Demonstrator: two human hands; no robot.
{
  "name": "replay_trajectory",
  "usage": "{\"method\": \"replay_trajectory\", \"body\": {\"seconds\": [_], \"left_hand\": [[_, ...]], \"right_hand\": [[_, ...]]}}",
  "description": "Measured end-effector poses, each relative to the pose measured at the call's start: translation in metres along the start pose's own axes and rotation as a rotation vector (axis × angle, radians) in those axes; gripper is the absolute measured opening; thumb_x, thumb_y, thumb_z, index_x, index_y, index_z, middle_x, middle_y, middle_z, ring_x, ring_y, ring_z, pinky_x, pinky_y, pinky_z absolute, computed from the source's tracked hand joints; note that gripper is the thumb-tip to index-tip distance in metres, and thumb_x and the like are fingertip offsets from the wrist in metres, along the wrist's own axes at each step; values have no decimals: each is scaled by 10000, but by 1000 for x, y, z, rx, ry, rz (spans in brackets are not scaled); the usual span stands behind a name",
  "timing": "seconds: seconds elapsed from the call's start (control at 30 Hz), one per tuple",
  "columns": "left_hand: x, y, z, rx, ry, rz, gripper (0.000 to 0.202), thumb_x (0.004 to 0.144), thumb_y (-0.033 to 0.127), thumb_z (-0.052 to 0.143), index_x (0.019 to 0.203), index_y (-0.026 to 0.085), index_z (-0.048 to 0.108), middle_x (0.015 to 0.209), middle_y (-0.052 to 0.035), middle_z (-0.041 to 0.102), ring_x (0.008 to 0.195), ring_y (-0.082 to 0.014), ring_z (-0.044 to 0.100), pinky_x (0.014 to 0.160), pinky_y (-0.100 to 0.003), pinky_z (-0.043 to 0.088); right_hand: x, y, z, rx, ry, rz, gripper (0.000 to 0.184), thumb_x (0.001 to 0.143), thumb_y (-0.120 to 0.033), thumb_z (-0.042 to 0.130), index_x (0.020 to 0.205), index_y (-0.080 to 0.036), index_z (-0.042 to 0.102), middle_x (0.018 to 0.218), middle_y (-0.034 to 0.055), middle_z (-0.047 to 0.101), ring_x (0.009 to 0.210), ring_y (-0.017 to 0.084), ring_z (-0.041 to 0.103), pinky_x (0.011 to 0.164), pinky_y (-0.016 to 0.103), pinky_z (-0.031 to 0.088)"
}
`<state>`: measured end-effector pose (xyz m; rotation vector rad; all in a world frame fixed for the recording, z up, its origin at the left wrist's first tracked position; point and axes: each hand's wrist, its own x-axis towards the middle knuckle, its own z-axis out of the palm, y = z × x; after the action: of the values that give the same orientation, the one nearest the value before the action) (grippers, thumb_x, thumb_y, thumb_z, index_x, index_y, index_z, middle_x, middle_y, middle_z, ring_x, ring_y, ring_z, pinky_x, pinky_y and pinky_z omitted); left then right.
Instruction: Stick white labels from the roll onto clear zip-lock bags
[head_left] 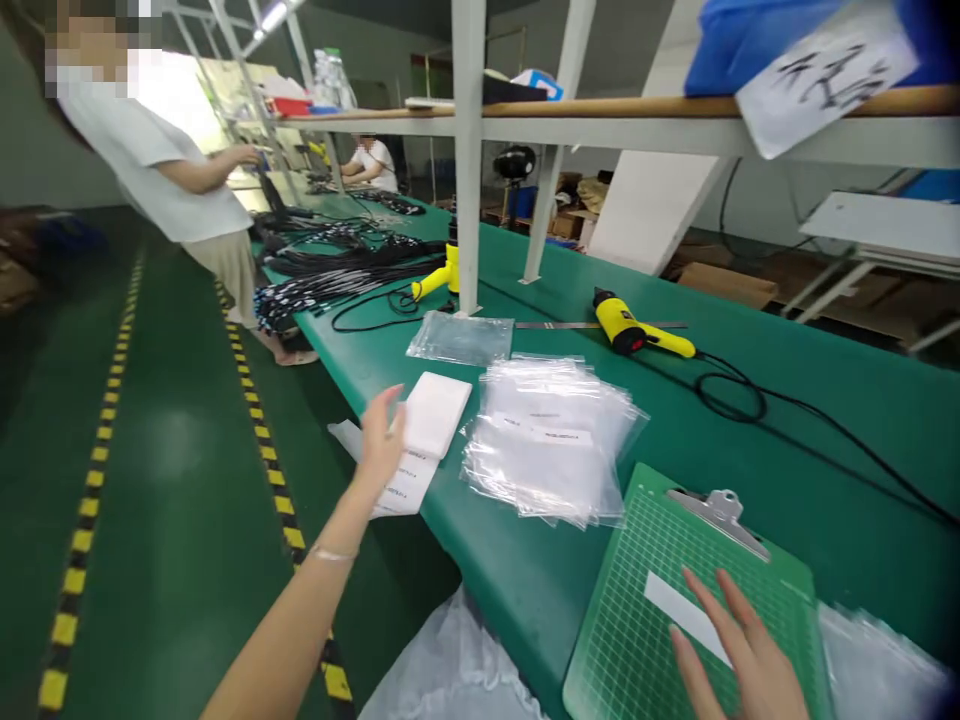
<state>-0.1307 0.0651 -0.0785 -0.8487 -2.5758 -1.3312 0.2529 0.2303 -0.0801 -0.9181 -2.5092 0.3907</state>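
My left hand (381,445) is at the table's near edge, over a folded stack of white printed labels (439,410). Its fingers are partly stretched out, and I see nothing held in them. A strip of the labels hangs over the edge beneath this hand. My right hand (739,640), fingers spread, hovers above a green gridded clipboard (615,600) with a metal clip. On the board lies a white paper strip (675,605), partly covered by the fingers. Between the hands sits a pile of clear plastic bags (547,440), some showing printed labels.
Behind the pile lie a flat clear bag (461,338) and a yellow heat gun (630,325) with a trailing cord. Another yellow heat gun (439,277) is beside a shelf post (469,150). Black cables (352,270) cover the far left table. A person (180,170) stands there.
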Motion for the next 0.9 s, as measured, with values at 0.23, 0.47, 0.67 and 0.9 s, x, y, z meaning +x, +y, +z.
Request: {"method": "replay_trajectory", "body": {"seconds": [0.23, 0.47, 0.67, 0.9], "left_hand": [[-108, -101, -68, -129, -102, -312, 447, 798, 567, 524, 930, 145, 590, 951, -81, 618, 909, -222, 583, 831, -422, 448], [-112, -48, -84, -213, -250, -265, 378, 833, 529, 409, 676, 206, 526, 588, 25, 486, 579, -163, 461, 581, -269, 383], [-97, -26, -86, -214, -252, -242, 307, 817, 438, 458, 607, 214, 468, 500, 56, 334, 502, -137, 324, 576, -273, 302], [-78, -62, -49, -413, -292, -399, 381, 874, 479, 470, 668, 159, 491, 579, 52, 431, 497, -96, 431, 490, -232, 358]], "right_hand": [[82, -124, 32, 266, -299, -353, 352, 926, -323, 379, 1249, -248, 495, 1295, 101, 517, 1195, 260, 476, 942, 432, 462], [136, -268, 86, -16, -646, -964, 563, 846, -205, 543, 1376, -240, 354, 1482, 147, 256, 1338, 377, 208, 1003, 584, 289], [158, -298, 109, -86, -790, -997, 154, 772, -257, 614, 864, -219, 731, 1272, 95, 551, 1255, 388, 333, 976, 615, 250], [171, -293, 107, -101, -707, -906, 154, 718, -202, 608, 803, -219, 735, 1243, 74, 572, 1208, 364, 349, 966, 594, 234]]}}
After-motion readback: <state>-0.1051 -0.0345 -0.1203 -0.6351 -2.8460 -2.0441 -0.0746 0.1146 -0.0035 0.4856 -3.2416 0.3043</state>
